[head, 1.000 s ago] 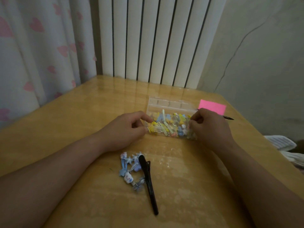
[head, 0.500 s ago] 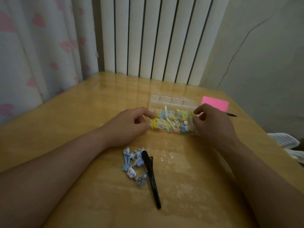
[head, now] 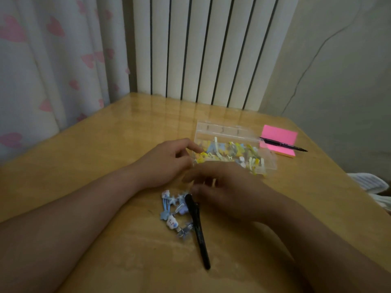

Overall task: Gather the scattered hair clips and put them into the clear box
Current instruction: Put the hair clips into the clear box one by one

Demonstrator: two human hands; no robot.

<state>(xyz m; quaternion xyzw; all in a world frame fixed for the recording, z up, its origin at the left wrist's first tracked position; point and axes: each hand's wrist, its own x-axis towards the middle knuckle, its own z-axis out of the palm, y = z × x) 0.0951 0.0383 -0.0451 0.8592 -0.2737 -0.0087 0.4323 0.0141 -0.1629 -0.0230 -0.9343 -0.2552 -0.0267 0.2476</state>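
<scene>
The clear box (head: pixel 269 160) sits open on the wooden table (head: pixel 105 144), its lid (head: pixel 222 130) laid back, with several yellow, blue and white hair clips (head: pixel 230 153) inside. My left hand (head: pixel 163 163) pinches the box's left end between thumb and forefinger. A small pile of blue and white clips (head: pixel 171 210) lies nearer to me, beside a long black clip (head: pixel 197 229). My right hand (head: pixel 230 191), blurred, hovers just right of the pile. Its fingers are loose and hold nothing, with the fingertips close to the black clip's top end.
A pink sticky-note pad (head: pixel 279 137) with a black pen (head: pixel 283 145) across it lies right of the box. White cloth (head: pixel 368 182) shows past the table's right edge. A radiator (head: pixel 207 49) and a heart-print curtain (head: pixel 53 60) stand behind the table.
My right hand has let go of the box's right end and swung down and left toward the loose pile. My left hand stays at the box's left end.
</scene>
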